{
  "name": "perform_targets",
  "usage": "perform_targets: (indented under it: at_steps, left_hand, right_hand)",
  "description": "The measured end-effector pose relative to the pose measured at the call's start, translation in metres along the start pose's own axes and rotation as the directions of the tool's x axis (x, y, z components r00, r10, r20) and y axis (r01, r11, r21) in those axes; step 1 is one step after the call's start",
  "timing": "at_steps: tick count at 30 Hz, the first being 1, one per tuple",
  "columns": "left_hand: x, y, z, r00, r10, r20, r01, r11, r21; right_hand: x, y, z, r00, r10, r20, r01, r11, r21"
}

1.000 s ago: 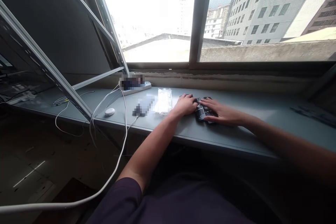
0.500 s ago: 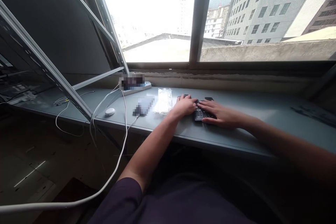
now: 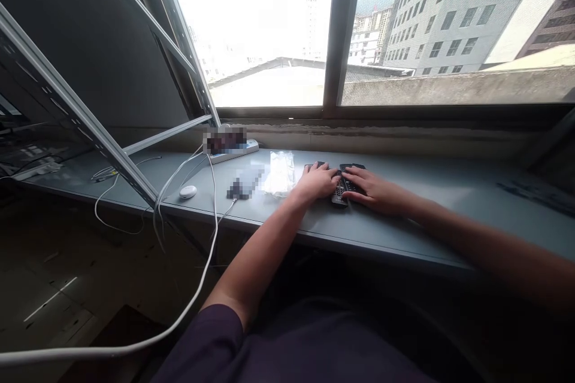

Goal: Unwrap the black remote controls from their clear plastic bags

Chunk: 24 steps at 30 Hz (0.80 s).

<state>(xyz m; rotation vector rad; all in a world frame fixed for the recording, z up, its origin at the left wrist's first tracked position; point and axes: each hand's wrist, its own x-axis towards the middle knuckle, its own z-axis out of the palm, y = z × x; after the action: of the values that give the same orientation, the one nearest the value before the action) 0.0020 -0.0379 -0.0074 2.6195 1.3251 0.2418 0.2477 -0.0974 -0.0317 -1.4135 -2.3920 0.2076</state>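
Observation:
Several black remote controls lie close together on the desk under my two hands. My left hand (image 3: 318, 182) rests palm down over the left remote (image 3: 309, 166), its fingers apart and its thumb side near the middle one. That middle remote (image 3: 340, 196) lies lengthwise between my hands, buttons up, with its upper part partly covered. My right hand (image 3: 371, 190) lies flat with spread fingers on the right remote (image 3: 353, 166), whose far end shows beyond the fingers. Left of my left hand is a clear plastic bag (image 3: 281, 173) with whitish contents.
The grey desk (image 3: 449, 197) runs below a window. On its left are a round white case (image 3: 188, 191), a blurred-out device (image 3: 245, 182) on a cable and a power strip (image 3: 233, 152). A white cable (image 3: 211, 251) hangs over the front edge beside a metal frame (image 3: 90, 119).
My right hand has shifted slightly left and drawn its fingers back off the middle remote. The right remote has moved left, and its far end shows more. My left hand stays nearly still.

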Motion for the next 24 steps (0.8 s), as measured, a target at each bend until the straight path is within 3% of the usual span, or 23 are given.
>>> perform_targets:
  at_steps: [11, 24]
  left_hand:
    - [-0.006, 0.007, -0.004, 0.988, 0.051, -0.142, -0.045, 0.998, 0.048]
    - [-0.021, 0.003, -0.003, 0.988, 0.077, -0.136, -0.07, 0.996, 0.052]
  right_hand:
    - [-0.002, 0.004, -0.006, 0.997, -0.038, 0.06, 0.041, 0.998, -0.049]
    - [-0.003, -0.008, -0.004, 0.997, -0.073, 0.017, 0.074, 0.994, -0.084]
